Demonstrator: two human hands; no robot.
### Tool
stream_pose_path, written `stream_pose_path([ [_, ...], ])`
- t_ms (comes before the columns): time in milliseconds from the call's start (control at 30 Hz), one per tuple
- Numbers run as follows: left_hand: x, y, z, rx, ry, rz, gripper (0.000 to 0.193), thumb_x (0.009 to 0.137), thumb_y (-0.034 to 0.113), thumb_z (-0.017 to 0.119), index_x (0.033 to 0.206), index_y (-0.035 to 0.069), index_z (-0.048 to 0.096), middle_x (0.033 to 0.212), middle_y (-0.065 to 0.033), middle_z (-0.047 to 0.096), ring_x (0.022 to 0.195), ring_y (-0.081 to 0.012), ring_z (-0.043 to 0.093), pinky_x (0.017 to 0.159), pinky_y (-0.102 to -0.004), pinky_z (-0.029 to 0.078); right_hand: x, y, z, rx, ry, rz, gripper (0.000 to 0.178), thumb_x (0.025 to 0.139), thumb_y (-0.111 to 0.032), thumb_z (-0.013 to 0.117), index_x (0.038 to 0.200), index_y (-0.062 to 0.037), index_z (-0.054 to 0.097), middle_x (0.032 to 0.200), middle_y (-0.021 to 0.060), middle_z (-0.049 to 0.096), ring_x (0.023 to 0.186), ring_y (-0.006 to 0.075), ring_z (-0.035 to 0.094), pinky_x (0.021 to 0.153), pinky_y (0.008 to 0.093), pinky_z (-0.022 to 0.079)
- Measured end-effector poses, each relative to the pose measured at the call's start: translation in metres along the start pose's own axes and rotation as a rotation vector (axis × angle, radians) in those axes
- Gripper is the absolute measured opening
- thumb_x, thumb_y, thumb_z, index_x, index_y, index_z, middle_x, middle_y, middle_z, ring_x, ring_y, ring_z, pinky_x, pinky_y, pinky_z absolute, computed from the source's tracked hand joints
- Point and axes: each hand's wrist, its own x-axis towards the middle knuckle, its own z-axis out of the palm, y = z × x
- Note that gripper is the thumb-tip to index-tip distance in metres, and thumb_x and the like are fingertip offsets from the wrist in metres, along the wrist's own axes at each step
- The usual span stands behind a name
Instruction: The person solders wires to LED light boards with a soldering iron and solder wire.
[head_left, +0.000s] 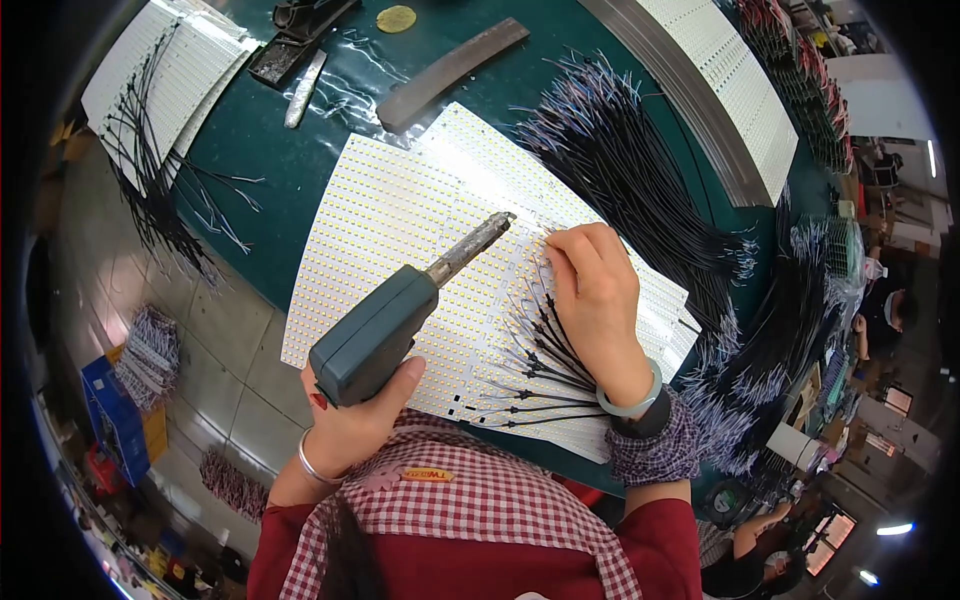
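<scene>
My left hand (362, 428) is wrapped round the grip of a dark green soldering gun (375, 335). Its long metal tip points up and right, over a white LED panel (370, 230) dotted with rows of small yellow chips. Just right of the tip, my right hand (600, 295) is closed in a pinch at the panel, on what looks like a thin wire end, mostly hidden by the fingers. Below that hand, several short black cables (545, 375) with split, bare-tipped ends fan out across the panel. A second panel (480, 135) lies partly under the first.
A thick bundle of black cables (640, 170) lies right of the panel. Stacked panels (175, 75) with wires sit far left; a long grey strip stack (680, 90) is far right. A grey bar (455, 75), a yellow round pad (397, 18) and a metal stick (306, 90) lie beyond.
</scene>
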Motion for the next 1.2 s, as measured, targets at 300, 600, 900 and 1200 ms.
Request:
stream_pose_path([
  [300,0.0,0.0,0.005,-0.026,-0.039,-0.048,0.033,0.084,0.003,0.084,0.115,-0.003,0.071,0.103,-0.0081,0.075,0.09,-0.0148,0.07,0.08,-0.0297,0.058,-0.003,0.003,0.005,0.02,0.03,-0.055,0.015,0.082,0.005,0.073,0.094,-0.0023,0.067,0.081,0.012,0.06,0.077,0.0308,0.061,0.065,0.0412,0.049],
  [600,0.002,-0.014,0.012,0.089,-0.053,0.191,0.034,0.088,0.004,0.081,0.118,-0.004,0.066,0.103,-0.0059,0.068,0.084,-0.0077,0.062,0.071,-0.0239,0.049,-0.004,0.001,0.006,0.007,0.016,-0.056,0.016,0.08,0.004,0.076,0.091,-0.0025,0.067,0.084,0.0112,0.061,0.078,0.0299,0.061,0.066,0.0408,0.05],
  [900,0.007,-0.003,0.013,-0.061,-0.085,0.088,0.025,0.088,0.002,0.078,0.111,-0.004,0.068,0.095,-0.0034,0.067,0.081,-0.0064,0.059,0.068,-0.023,0.047,-0.004,0.002,0.008,0.088,0.028,0.001,0.016,0.079,0.005,0.076,0.09,-0.0015,0.066,0.085,0.0125,0.061,0.078,0.0317,0.062,0.068,0.042,0.051],
  [1200,0.01,0.002,0.016,-0.062,-0.084,0.065,0.02,0.088,0.002,0.078,0.105,-0.003,0.07,0.088,-0.003,0.066,0.075,-0.0062,0.057,0.064,-0.024,0.046,-0.003,0.003,0.01,0.092,0.026,0.018,0.016,0.079,0.007,0.074,0.089,-0.0004,0.065,0.084,0.0134,0.06,0.076,0.0324,0.061,0.067,0.043,0.05],
])
